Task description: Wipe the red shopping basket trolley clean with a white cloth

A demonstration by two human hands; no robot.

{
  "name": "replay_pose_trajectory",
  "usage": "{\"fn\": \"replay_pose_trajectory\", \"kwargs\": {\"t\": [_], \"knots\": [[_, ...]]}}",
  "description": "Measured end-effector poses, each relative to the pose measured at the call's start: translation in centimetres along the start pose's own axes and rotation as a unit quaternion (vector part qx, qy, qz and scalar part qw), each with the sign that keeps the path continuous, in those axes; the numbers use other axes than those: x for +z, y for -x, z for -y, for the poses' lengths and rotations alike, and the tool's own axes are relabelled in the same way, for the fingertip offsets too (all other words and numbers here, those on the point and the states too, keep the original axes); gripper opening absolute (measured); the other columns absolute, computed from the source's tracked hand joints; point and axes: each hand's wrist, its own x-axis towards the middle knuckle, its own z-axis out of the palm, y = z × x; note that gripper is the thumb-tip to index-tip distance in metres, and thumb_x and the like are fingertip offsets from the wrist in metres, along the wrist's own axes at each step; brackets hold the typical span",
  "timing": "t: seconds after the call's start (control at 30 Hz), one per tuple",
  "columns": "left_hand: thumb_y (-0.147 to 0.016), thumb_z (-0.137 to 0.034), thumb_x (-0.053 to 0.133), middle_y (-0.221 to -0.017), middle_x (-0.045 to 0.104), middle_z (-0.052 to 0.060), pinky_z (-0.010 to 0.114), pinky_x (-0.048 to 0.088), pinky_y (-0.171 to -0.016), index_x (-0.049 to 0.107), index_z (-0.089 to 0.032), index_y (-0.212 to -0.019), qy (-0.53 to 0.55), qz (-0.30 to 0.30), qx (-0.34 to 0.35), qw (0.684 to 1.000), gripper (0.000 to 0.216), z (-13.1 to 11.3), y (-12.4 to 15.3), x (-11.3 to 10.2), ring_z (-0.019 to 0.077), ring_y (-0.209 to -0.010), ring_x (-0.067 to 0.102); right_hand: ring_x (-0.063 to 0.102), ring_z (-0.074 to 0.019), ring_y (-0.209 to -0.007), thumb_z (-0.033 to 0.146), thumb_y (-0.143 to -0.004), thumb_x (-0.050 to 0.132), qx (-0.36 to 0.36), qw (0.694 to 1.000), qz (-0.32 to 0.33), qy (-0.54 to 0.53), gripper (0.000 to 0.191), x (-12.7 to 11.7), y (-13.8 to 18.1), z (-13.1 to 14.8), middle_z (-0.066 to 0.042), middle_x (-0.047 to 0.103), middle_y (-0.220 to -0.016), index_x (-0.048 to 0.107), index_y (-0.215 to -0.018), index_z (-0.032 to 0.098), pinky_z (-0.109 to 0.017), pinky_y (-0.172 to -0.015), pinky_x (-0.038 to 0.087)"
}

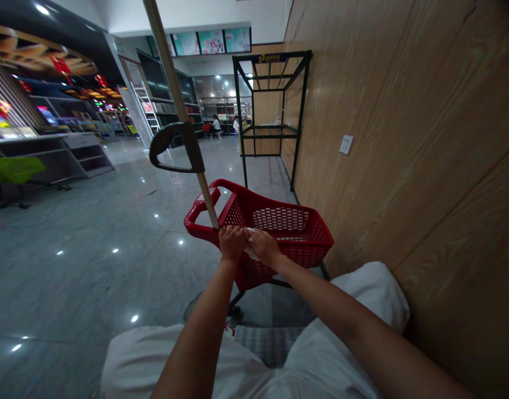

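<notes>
A small red plastic shopping cart (316,233) stands before my knees, its perforated basket pointing right. My left hand (233,242) is closed at the near rim of the basket, by the handle end. Beside it, almost touching, my right hand (263,246) is closed on a crumpled white cloth (251,252) against the same side; it may be a tissue. Part of the cloth shows between the two hands. A light-coloured pole (171,72) with a dark grey loop grip (175,160) slants down to the cart's handle, left of my left hand. Its lower end is hidden.
A wood-panelled wall (374,183) with a white socket (346,144) runs along the right. Ahead stands a dark metal rack (298,130). Grey counters (86,155) and a green cart (15,169) are at left. Two people are far off on the shiny tiled floor (125,238).
</notes>
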Motion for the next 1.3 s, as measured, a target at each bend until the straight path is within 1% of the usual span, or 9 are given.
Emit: {"fn": "replay_pose_trajectory", "kwargs": {"t": [0.1, 0.27, 0.4, 0.63, 0.73, 0.9, 1.07, 1.17, 1.3], "knots": [[-0.091, -0.025, 0.038, -0.069, 0.065, 0.006, 0.041, 0.03, -0.075, 0.061, -0.021, -0.063, -0.005, 0.01, 0.015, 1.0, 0.036, 0.1, -0.1, -0.1, 0.0226, -0.074, 0.053, 0.054, -0.0192, -0.112, 0.028, -0.092, 0.042, 0.005, 1.0, 0.006, 0.009, 0.038, 0.3, -0.8, 0.5, -0.009, 0.059, -0.124, 0.05, -0.129, 0.018, -0.033, -0.098, 0.04], [-0.091, -0.026, 0.038, -0.07, 0.066, 0.006, 0.04, 0.03, -0.077, 0.06, -0.022, -0.062, -0.027, -0.004, 0.028, 0.999, 0.037, 0.0, -0.1, -0.3, 0.022, -0.075, 0.053, 0.059, -0.0193, -0.099, 0.042, -0.091, 0.045, 0.051, 0.993, 0.073, 0.084, 0.038, -3.7, 4.4, -6.3, -0.006, 0.063, -0.113, 0.055, -0.124, 0.025, -0.03, -0.088, 0.044], [-0.091, -0.026, 0.038, -0.066, 0.065, 0.005, 0.039, 0.03, -0.077, 0.06, -0.022, -0.059, -0.016, -0.011, 0.016, 1.0, 0.039, -0.7, -0.3, 0.0, 0.0212, -0.073, 0.053, 0.056, -0.0219, -0.105, 0.042, -0.092, 0.043, 0.093, 0.984, 0.053, 0.141, 0.038, -6.2, 7.8, -9.7, -0.009, 0.062, -0.115, 0.057, -0.12, 0.021, -0.035, -0.095, 0.038], [-0.09, -0.024, 0.038, -0.068, 0.065, 0.007, 0.04, 0.03, -0.076, 0.06, -0.021, -0.06, -0.012, -0.02, 0.014, 1.0, 0.037, -0.8, -0.3, 0.1, 0.0223, -0.075, 0.054, 0.053, -0.0186, -0.111, 0.032, -0.094, 0.039, 0.037, 0.998, 0.003, 0.054, 0.037, -1.4, 1.5, -1.2, -0.007, 0.058, -0.125, 0.052, -0.126, 0.021, -0.032, -0.098, 0.038], [-0.089, -0.025, 0.039, -0.069, 0.066, 0.007, 0.04, 0.03, -0.074, 0.06, -0.021, -0.061, -0.011, -0.002, 0.029, 1.0, 0.035, 0.1, -0.3, -0.3, 0.0225, -0.075, 0.054, 0.055, -0.0183, -0.109, 0.032, -0.094, 0.039, 0.033, 0.999, 0.001, 0.039, 0.036, -0.4, -0.1, 0.2, -0.006, 0.06, -0.123, 0.053, -0.126, 0.022, -0.032, -0.096, 0.04], [-0.09, -0.027, 0.039, -0.068, 0.066, 0.006, 0.039, 0.03, -0.074, 0.059, -0.022, -0.06, -0.032, 0.0, 0.034, 0.999, 0.037, 1.7, -0.4, -0.8, 0.022, -0.074, 0.054, 0.057, -0.0198, -0.107, 0.037, -0.092, 0.044, 0.045, 0.994, 0.052, 0.088, 0.035, -3.8, 5.1, -6.4, -0.005, 0.062, -0.12, 0.056, -0.123, 0.025, -0.036, -0.097, 0.039], [-0.089, -0.027, 0.041, -0.067, 0.065, 0.005, 0.039, 0.03, -0.075, 0.058, -0.023, -0.058, -0.024, -0.005, 0.025, 0.999, 0.036, 2.8, -0.2, -0.7, 0.0213, -0.073, 0.054, 0.055, -0.0218, -0.112, 0.034, -0.093, 0.041, 0.115, 0.982, 0.017, 0.146, 0.033, -7.3, 11.0, -12.8, -0.006, 0.06, -0.124, 0.057, -0.121, 0.025, -0.047, -0.104, 0.031], [-0.089, -0.028, 0.041, -0.068, 0.065, 0.004, 0.039, 0.031, -0.077, 0.058, -0.023, -0.057, -0.045, -0.02, 0.021, 0.999, 0.036, 3.3, 0.1, -0.6, 0.0206, -0.073, 0.054, 0.053, -0.0203, -0.115, 0.03, -0.095, 0.037, 0.115, 0.986, -0.004, 0.121, 0.034, -6.4, 10.6, -11.7, -0.007, 0.06, -0.124, 0.057, -0.122, 0.023, -0.045, -0.105, 0.031], [-0.089, -0.027, 0.041, -0.069, 0.067, 0.003, 0.039, 0.031, -0.079, 0.057, -0.023, -0.058, -0.057, -0.028, 0.018, 0.998, 0.035, 3.9, 0.3, -0.7, 0.02, -0.073, 0.055, 0.052, -0.0196, -0.114, 0.027, -0.094, 0.04, 0.063, 0.996, -0.002, 0.066, 0.034, -2.8, 6.3, -5.6, -0.007, 0.059, -0.125, 0.057, -0.122, 0.024, -0.04, -0.104, 0.033]]}}
